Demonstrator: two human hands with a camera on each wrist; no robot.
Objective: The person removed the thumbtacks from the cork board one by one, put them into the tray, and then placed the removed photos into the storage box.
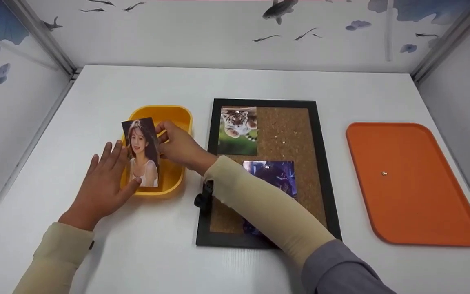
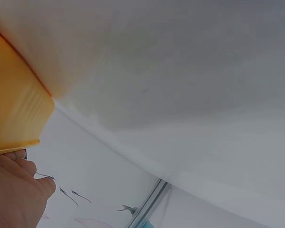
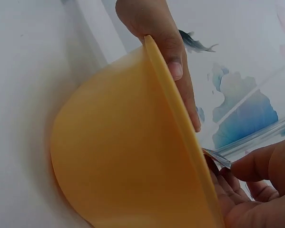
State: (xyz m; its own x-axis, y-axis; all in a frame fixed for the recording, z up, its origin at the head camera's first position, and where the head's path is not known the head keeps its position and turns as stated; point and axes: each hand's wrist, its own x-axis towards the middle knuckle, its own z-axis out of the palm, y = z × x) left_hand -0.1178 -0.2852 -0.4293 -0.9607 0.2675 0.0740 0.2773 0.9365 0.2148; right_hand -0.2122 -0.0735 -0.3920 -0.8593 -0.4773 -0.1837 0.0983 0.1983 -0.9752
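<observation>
A portrait photo of a woman stands tilted over a yellow plastic bin on the white table. My right hand pinches the photo's right edge from above the bin. In the right wrist view the photo's thin edge shows between the fingers of my right hand, just past the bin. My left hand lies flat against the bin's left side, fingers straight, thumb by the front rim. The left wrist view shows only the bin's wall and part of my left hand.
A black-framed cork board lies right of the bin with a tiger photo and a purple photo on it, my right forearm crossing over it. An orange tray at the far right holds a small pin. Walls enclose the table on three sides.
</observation>
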